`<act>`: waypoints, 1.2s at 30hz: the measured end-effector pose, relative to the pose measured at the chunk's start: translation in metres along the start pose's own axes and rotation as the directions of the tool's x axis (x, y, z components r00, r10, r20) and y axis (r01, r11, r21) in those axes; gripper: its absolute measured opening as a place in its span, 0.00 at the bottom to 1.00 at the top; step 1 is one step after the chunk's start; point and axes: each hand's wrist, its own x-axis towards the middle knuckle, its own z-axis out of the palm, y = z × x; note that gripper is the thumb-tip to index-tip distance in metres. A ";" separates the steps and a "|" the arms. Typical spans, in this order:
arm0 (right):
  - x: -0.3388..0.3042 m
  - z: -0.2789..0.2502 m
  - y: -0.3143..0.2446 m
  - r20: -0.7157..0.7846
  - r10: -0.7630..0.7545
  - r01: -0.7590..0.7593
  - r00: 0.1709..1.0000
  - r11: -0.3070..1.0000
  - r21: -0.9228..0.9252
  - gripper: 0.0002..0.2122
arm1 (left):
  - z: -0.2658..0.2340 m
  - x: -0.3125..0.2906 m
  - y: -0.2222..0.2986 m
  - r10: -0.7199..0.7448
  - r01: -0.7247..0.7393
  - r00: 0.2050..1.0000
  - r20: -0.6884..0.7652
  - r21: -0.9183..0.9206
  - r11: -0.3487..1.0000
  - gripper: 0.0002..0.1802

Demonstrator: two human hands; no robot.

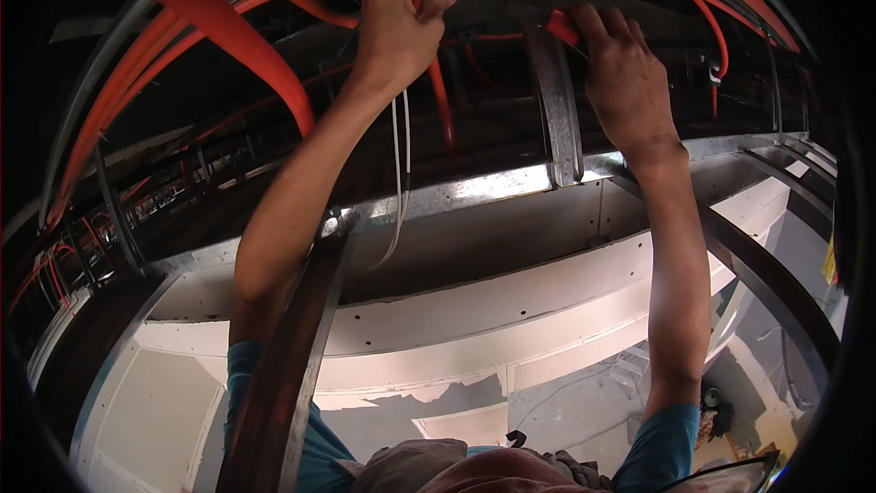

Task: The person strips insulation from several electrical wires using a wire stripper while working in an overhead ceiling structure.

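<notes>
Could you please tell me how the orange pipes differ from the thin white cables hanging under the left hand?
The orange pipes are thick and sweep in curves across the ceiling space; the white cables are thin and hang straight down. The pipes are bright orange, the cables pale. Both run near the left hand.

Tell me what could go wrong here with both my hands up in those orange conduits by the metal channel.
1. The left hand pinches something small beside the metal channel; the channel's thin edges could cut fingers.
2. White cable ties dangle loose below the left wrist and might slip out and fall.
3. The right hand presses an orange conduit against the channel; the edge may chafe or kink it.
</notes>
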 end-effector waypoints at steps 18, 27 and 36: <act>0.002 -0.019 -0.015 0.336 0.146 -0.246 0.930 0.929 0.277 0.13 | -0.019 0.007 -0.001 -0.154 0.226 0.962 0.225 -0.340 0.913 0.03; -0.003 -0.008 -0.005 0.159 0.067 -0.091 0.985 0.984 0.154 0.13 | -0.021 0.010 -0.009 -0.116 0.213 0.958 0.262 -0.381 0.900 0.03; -0.002 0.003 -0.007 -0.028 -0.001 0.000 1.000 0.999 -0.042 0.14 | -0.022 0.011 -0.006 -0.136 0.222 0.954 0.266 -0.324 0.920 0.02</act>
